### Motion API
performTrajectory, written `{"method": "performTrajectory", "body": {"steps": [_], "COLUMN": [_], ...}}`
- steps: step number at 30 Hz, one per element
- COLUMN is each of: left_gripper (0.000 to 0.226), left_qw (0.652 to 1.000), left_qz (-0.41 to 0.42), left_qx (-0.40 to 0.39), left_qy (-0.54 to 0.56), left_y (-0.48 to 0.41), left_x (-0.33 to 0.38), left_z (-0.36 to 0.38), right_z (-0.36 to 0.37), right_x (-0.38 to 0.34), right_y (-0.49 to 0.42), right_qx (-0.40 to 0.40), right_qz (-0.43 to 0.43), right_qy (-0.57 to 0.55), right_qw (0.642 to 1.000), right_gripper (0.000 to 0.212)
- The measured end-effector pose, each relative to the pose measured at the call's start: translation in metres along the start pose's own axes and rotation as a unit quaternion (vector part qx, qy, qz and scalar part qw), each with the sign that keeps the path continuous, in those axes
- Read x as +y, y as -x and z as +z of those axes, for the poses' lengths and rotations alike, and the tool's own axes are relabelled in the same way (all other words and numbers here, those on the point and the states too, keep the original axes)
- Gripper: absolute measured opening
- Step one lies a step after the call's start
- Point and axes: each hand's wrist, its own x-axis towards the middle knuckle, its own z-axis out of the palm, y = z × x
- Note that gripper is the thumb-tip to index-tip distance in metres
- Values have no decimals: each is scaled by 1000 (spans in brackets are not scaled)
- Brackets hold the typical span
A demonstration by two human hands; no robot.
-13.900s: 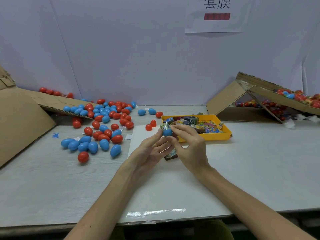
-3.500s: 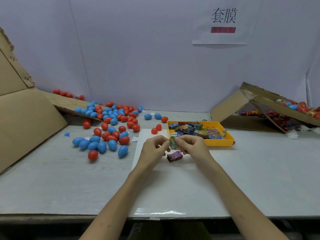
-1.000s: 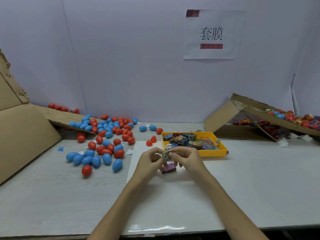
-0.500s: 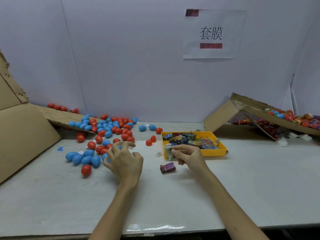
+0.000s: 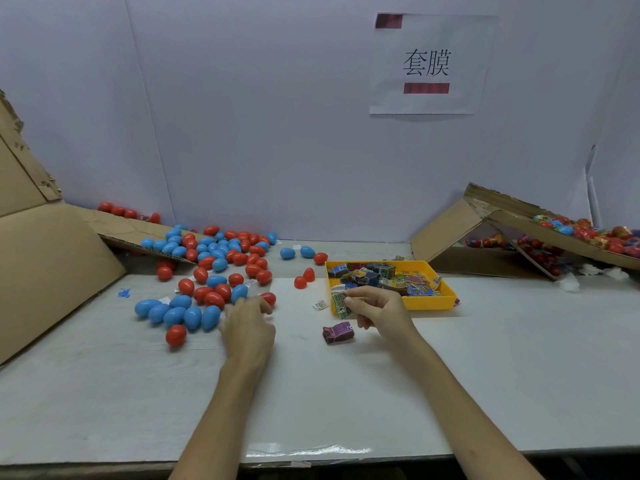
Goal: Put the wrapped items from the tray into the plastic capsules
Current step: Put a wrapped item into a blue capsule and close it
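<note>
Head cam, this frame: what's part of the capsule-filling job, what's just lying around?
Job: small green wrapped item pinched by right hand; left hand beside red and blue egg-shaped plastic capsules; yellow plastic tray; purple wrapped item on the table.
Lying about: white paper sign; brown cardboard sheet at left; small blue scrap.

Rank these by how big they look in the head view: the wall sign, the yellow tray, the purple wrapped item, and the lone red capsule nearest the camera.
1. wall sign, though it is farthest away.
2. yellow tray.
3. purple wrapped item and lone red capsule: too alike to rank.
</note>
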Motion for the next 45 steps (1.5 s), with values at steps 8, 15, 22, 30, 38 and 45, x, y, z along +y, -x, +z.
{"method": "performTrajectory", "body": {"steps": [8,15,22,30,38,45], "left_gripper": [13,19,21,19,22,20], "left_qw": [892,825,788,806,783,771], "left_qz": [-29,7,11,29,8,17], "left_qx": [-129,-278,-298,-274,-225,-252], "left_qy": [432,491,539,525,579,585], "left_y": [9,21,23,24,19,20], "left_x": [29,38,38,40,38,38], "left_z": [-5,-10,-12,-8,-3,-4], "right_z": [0,0,-1,-1,0,0], "right_x": [-1,0,-2,-4,-5,-4], "right_y": [-1,-2,-2,0,0,0], "right_qx": [13,11,23,18,35,42], "right_qz": [16,27,29,30,30,28], "right_qy": [-19,-21,-31,-47,-57,-60], "right_qw": [1000,999,999,998,997,997], "right_gripper": [15,13,14,11,13,14]}}
